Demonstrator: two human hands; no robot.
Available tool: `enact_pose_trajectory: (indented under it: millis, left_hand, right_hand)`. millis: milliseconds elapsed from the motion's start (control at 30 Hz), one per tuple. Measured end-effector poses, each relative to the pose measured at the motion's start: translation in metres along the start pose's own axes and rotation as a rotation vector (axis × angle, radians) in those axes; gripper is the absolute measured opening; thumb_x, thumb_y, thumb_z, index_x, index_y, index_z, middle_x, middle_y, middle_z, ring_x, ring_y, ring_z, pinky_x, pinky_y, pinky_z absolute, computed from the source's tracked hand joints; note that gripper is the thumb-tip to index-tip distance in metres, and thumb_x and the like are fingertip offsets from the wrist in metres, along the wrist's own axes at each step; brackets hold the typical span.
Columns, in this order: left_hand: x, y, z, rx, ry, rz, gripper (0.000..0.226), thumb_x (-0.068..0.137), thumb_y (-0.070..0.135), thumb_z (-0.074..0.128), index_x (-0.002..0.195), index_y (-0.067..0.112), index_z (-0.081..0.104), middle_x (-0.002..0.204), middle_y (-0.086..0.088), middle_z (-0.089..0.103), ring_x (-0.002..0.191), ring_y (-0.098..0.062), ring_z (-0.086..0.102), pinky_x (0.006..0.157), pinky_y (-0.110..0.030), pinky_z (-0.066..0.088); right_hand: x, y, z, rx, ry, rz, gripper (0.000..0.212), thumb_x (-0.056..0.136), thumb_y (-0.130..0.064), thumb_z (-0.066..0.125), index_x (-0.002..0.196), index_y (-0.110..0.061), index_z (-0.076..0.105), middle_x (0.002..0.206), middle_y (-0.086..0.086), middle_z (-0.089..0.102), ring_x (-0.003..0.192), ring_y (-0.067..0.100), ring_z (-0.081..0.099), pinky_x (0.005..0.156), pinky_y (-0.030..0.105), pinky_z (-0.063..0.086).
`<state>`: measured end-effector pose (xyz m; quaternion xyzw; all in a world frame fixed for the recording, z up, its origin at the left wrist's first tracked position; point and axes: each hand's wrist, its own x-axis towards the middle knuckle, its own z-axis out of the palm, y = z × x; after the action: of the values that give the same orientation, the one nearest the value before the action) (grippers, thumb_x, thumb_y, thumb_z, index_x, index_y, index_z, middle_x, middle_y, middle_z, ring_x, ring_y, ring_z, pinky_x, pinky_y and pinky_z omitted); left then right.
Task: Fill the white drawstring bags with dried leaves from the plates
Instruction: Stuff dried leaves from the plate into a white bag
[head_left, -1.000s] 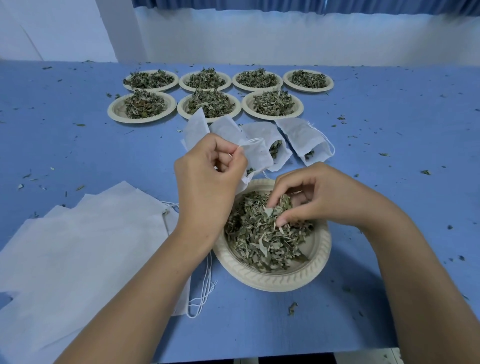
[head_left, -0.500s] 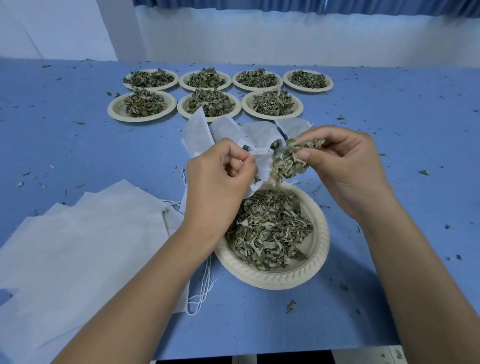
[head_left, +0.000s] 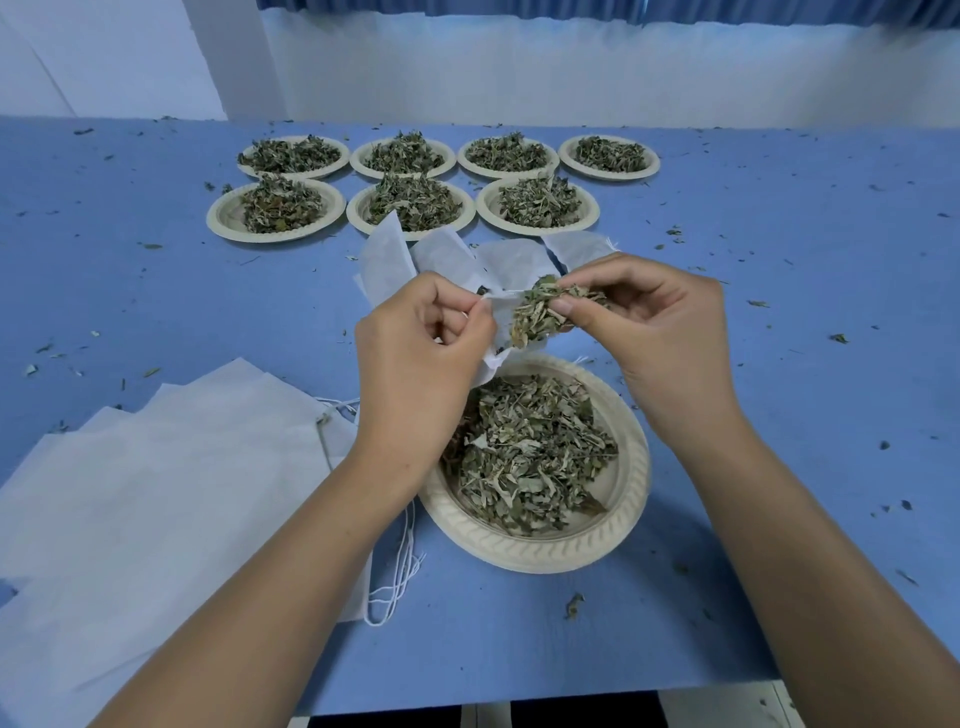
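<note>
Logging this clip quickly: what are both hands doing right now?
Left hand: pinches the rim of a white drawstring bag.
Right hand: pinches a clump of dried leaves at the bag's mouth.

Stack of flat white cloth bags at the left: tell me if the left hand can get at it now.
Probably not yet: nothing covers the stack of flat white cloth bags, but the left hand pinches the open white drawstring bag being filled.

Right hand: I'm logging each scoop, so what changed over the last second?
The right hand pinched a clump of dried leaves off the near plate and raised it to the mouth of the bag. The left hand kept holding that bag; far plates stayed.
</note>
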<state>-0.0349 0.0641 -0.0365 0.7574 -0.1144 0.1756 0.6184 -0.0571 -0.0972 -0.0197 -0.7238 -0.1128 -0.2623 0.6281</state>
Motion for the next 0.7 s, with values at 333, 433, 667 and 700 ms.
enact_pose_trajectory:
  millis: [333,433,667,700]
  left_hand:
    - [-0.003,0.003,0.001,-0.032,-0.019,0.048,0.014,0.089,0.015,0.069,0.076,0.017,0.065,0.051,0.007,0.055,0.046,-0.006,0.049,0.049,-0.028,0.045]
    - [-0.002,0.003,0.000,-0.027,0.017,0.046,0.014,0.089,0.014,0.069,0.076,0.018,0.065,0.052,0.006,0.057,0.046,-0.007,0.050,0.049,-0.027,0.045]
    - [-0.007,0.005,0.003,-0.093,-0.068,0.068,0.010,0.089,0.009,0.068,0.080,0.011,0.066,0.054,0.003,0.058,0.047,-0.010,0.054,0.049,-0.027,0.048]
    - [-0.007,0.004,0.002,-0.092,-0.056,0.060,0.011,0.089,0.010,0.068,0.079,0.012,0.066,0.054,0.002,0.058,0.047,-0.011,0.054,0.048,-0.026,0.047]
  right_hand:
    - [-0.005,0.006,0.005,-0.355,-0.245,-0.271,0.025,0.075,0.002,0.078,0.098,-0.003,0.070,0.094,0.007,0.064,0.085,0.014,0.062,0.079,0.021,0.052]
    - [-0.004,0.003,0.001,-0.299,-0.240,-0.317,0.017,0.078,0.003,0.075,0.092,-0.003,0.068,0.092,0.009,0.062,0.086,0.017,0.063,0.076,0.027,0.054]
    - [-0.009,0.011,0.013,-0.494,-0.262,-0.428,0.010,0.074,0.011,0.072,0.077,0.002,0.073,0.079,0.009,0.070,0.077,0.016,0.064,0.074,0.029,0.053]
    - [-0.008,0.010,0.012,-0.471,-0.270,-0.399,0.010,0.074,0.010,0.073,0.080,0.002,0.073,0.083,0.009,0.070,0.080,0.014,0.064,0.077,0.027,0.053]
